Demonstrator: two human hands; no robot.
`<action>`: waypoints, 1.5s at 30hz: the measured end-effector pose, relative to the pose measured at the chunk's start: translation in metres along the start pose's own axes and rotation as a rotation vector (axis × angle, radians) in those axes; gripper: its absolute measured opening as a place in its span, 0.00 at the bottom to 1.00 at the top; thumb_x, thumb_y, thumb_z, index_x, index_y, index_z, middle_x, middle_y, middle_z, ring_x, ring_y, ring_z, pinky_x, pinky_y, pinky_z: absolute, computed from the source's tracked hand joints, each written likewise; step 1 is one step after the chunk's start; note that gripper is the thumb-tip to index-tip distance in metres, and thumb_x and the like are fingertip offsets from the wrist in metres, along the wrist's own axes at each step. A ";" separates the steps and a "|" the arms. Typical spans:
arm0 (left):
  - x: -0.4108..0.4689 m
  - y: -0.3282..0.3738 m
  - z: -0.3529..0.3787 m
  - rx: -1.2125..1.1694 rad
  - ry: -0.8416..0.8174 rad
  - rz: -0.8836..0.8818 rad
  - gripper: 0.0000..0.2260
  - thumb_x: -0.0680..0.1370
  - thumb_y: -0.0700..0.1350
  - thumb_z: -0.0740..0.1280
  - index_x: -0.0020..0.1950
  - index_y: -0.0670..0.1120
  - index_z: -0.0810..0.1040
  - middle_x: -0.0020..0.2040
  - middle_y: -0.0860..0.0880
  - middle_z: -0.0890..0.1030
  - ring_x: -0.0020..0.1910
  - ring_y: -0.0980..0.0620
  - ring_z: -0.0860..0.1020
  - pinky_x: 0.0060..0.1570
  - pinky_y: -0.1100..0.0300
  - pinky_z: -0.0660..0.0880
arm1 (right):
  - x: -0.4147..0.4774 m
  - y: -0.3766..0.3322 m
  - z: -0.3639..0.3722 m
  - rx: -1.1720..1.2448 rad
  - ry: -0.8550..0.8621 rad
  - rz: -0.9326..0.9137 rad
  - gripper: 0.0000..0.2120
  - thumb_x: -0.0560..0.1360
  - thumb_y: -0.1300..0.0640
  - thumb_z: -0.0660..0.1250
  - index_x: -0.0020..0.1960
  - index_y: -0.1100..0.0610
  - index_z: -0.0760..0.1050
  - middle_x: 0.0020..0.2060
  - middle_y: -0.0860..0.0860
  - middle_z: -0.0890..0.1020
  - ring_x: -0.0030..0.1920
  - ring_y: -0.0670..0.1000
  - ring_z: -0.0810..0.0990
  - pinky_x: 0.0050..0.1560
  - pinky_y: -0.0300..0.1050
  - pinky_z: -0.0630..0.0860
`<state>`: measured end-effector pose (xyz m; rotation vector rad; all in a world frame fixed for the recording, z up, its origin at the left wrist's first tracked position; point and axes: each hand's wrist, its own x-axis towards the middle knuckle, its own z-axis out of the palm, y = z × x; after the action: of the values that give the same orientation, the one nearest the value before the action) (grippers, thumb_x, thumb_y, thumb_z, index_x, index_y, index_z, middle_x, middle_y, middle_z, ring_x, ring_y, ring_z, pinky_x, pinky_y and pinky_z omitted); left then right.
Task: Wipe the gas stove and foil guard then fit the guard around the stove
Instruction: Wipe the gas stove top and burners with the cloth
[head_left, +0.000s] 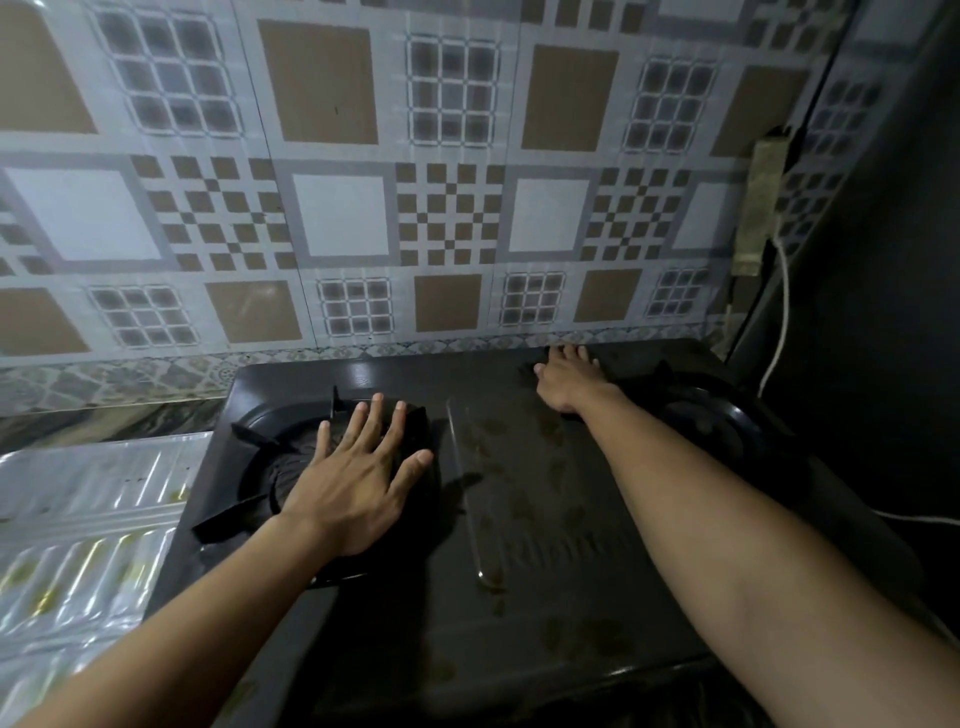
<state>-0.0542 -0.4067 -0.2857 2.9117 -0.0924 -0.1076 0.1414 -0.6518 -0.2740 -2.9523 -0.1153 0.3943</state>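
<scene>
while both forearms reached in from the bottom of the frame, the left hand (358, 478) lay open and flat, fingers spread, on the pan support of the left burner (291, 467), gripping nothing. just right of it, a thin glass-like strip (470, 493) ran from near to far down the middle of the gas stove (519, 623), whose dark top looked blotched with dull smears and spots, so wiping seemed unfinished. farther up, the right hand (563, 376) rested palm down near the stove's back edge, fingers extended toward the wall, holding no cloth that could be seen. the foil guard (88, 519) lay flat on the counter at lower left of the frame, touching or just beside the stove's left side, its long axis running near to far; shiny, ribbed, with yellowish marks. it sat left of both hands, the left hand being nearer, so that hand would likely fetch it. beyond stood the patterned tile wall (337, 208).
</scene>
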 end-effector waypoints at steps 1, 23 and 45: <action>-0.002 0.000 -0.001 -0.005 -0.003 0.002 0.39 0.72 0.70 0.34 0.79 0.53 0.36 0.79 0.51 0.34 0.77 0.51 0.34 0.75 0.45 0.35 | -0.005 0.000 0.002 0.012 0.003 0.014 0.28 0.84 0.49 0.48 0.80 0.60 0.47 0.79 0.59 0.45 0.79 0.59 0.43 0.77 0.58 0.45; -0.003 -0.003 0.009 -0.099 0.032 0.023 0.32 0.80 0.63 0.41 0.81 0.50 0.41 0.81 0.48 0.40 0.79 0.49 0.39 0.76 0.41 0.40 | -0.042 -0.011 0.029 -0.027 0.154 -0.030 0.25 0.85 0.51 0.46 0.79 0.60 0.52 0.79 0.58 0.50 0.79 0.57 0.48 0.77 0.56 0.46; -0.008 0.005 0.002 0.018 0.057 0.021 0.29 0.83 0.57 0.43 0.81 0.44 0.45 0.81 0.43 0.45 0.80 0.46 0.43 0.76 0.41 0.43 | -0.172 -0.053 0.065 -0.010 0.091 -0.603 0.23 0.84 0.54 0.51 0.78 0.57 0.58 0.79 0.52 0.56 0.78 0.49 0.51 0.76 0.46 0.47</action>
<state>-0.0623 -0.4112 -0.2856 2.9279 -0.1143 -0.0211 -0.0442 -0.6065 -0.2834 -2.7483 -0.9596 0.1688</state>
